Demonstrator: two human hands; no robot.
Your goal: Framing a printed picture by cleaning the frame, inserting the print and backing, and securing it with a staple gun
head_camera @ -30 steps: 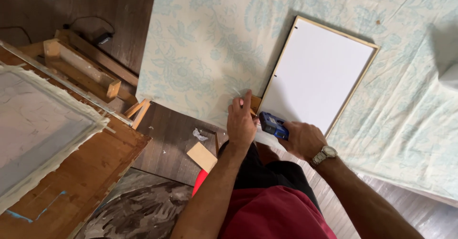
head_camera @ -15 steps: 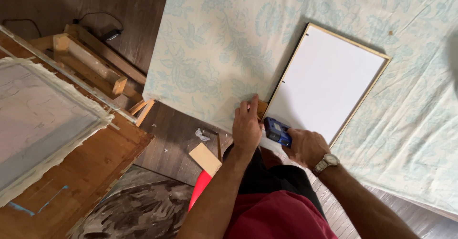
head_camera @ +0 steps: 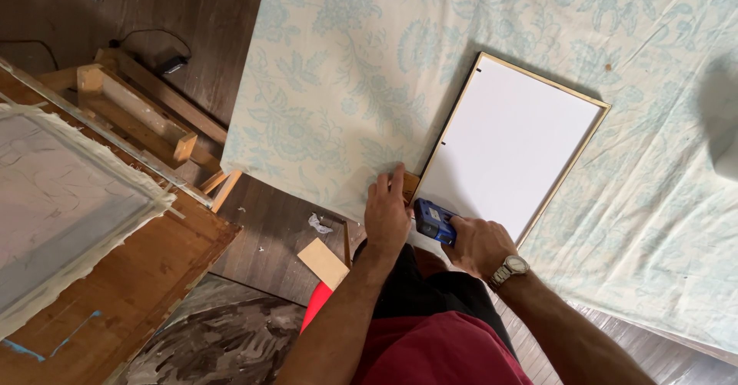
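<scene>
Seen from the head camera, a person leans over a white canvas point(head_camera: 511, 150) in a thin wooden frame, lying flat on a pale blue flowered sheet point(head_camera: 346, 70). The left hand point(head_camera: 387, 214) presses flat, fingers spread and holding nothing, on the canvas's near corner, where a small bit of brown wood shows at the fingertips. The right hand point(head_camera: 478, 245), a metal watch point(head_camera: 509, 270) on its wrist, is wrapped around a blue staple gun point(head_camera: 435, 221) set against the canvas's near edge, just beside the left hand. On the dark wooden floor point(head_camera: 269, 231) below the sheet's edge lie a small tan board point(head_camera: 324, 262) and a scrap of crumpled paper point(head_camera: 319, 223). At far left stands a wooden table point(head_camera: 154, 293) carrying a large sheet with ragged white edges point(head_camera: 61, 208), with a bare wooden frame point(head_camera: 142, 120) beyond it.
</scene>
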